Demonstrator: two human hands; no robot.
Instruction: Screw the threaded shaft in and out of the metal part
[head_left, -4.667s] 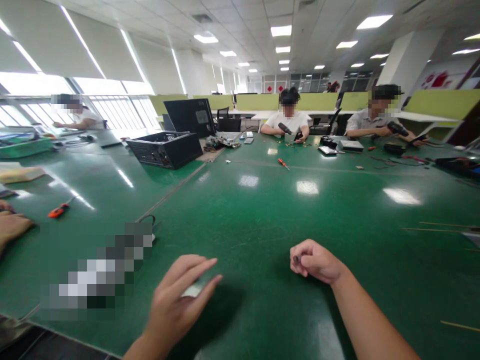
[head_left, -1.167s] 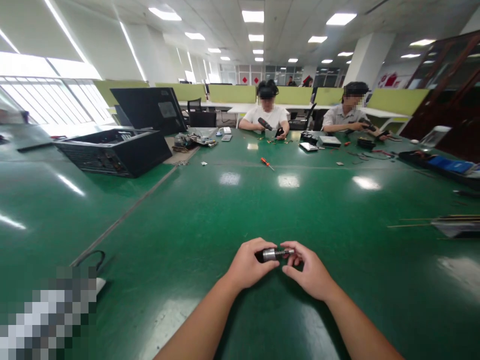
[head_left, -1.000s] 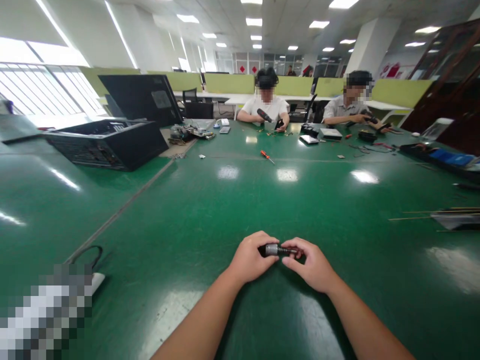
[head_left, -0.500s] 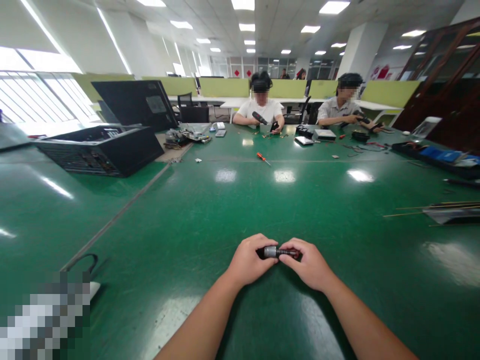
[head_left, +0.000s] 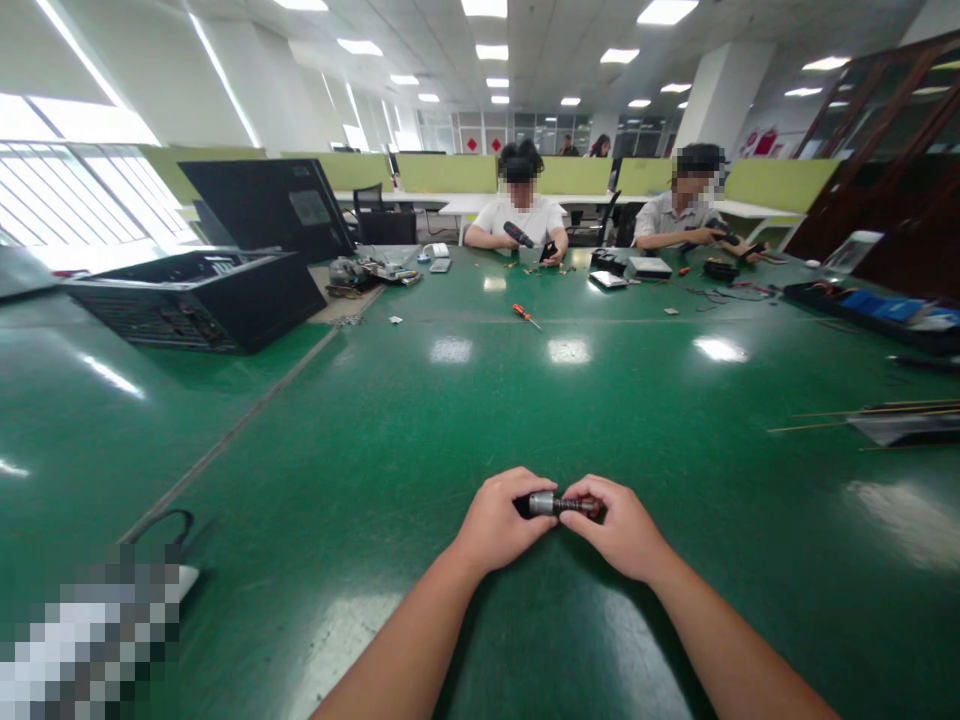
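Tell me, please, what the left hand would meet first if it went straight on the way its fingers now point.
Most likely the right hand, which is just ahead, at the dark ribbed shaft of the silver cylindrical part in the left hand; depth there is hard to judge.

Nearer the viewer than the orange-handled steel screwdriver (head_left: pixel 526 317), a silver-and-black cylindrical metal piece (head_left: pixel 541 503) has its left end hidden inside the left hand (head_left: pixel 495 525) and its right end partly covered by the right hand (head_left: pixel 619 525). Nearer and left of the screwdriver, a long grey-and-white object (head_left: pixel 90 630), pixelated beyond recognition, is cut by the left edge. To the screwdriver's right, a shallow black tray (head_left: pixel 847 314) runs past the right edge. Beyond the screwdriver, yellowish scraps (head_left: pixel 540 270) are too small to identify.
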